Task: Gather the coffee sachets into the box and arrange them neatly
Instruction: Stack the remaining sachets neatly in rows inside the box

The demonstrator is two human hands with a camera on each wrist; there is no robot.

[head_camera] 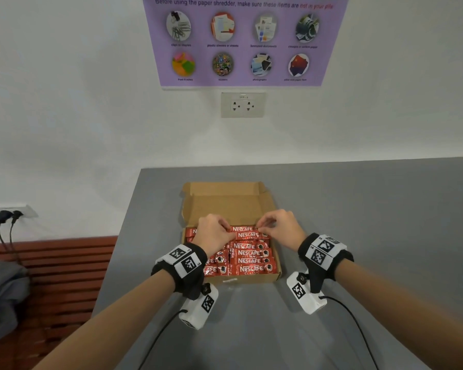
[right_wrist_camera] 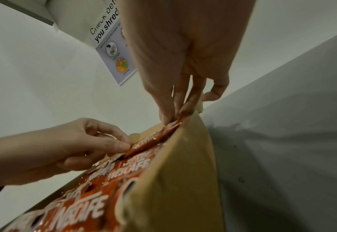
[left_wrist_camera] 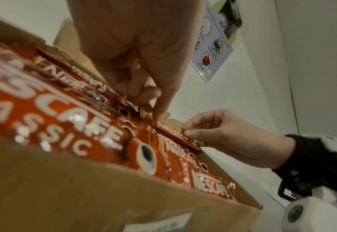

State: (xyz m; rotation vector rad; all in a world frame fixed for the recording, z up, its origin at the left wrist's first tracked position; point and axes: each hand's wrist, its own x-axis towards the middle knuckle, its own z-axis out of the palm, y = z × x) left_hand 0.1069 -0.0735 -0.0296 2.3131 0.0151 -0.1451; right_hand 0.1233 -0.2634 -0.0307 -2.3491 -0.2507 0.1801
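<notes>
An open cardboard box (head_camera: pixel 277 266) sits on the grey table (head_camera: pixel 372 222), its lid folded back. Several red Nescafe coffee sachets (head_camera: pixel 249 261) lie inside in two columns. My left hand (head_camera: pixel 228 228) pinches the left end of one sachet (head_camera: pixel 243 229) at the far end of the right column. My right hand (head_camera: pixel 261 227) pinches that sachet's right end. The left wrist view shows the held sachet (left_wrist_camera: pixel 175 135) tilted on edge between the left hand (left_wrist_camera: pixel 156 117) and the right hand (left_wrist_camera: pixel 187 133). The right wrist view shows the same sachet (right_wrist_camera: pixel 155 138) pinched by the right hand (right_wrist_camera: pixel 173 119).
The box fills the table's left-centre, close to the left table edge. A slatted wooden bench (head_camera: pixel 51 276) with grey cloth (head_camera: pixel 3 289) stands lower left. On the wall hang a purple poster (head_camera: pixel 243 41) and a socket (head_camera: pixel 242 104). Cables run from both wrist cameras.
</notes>
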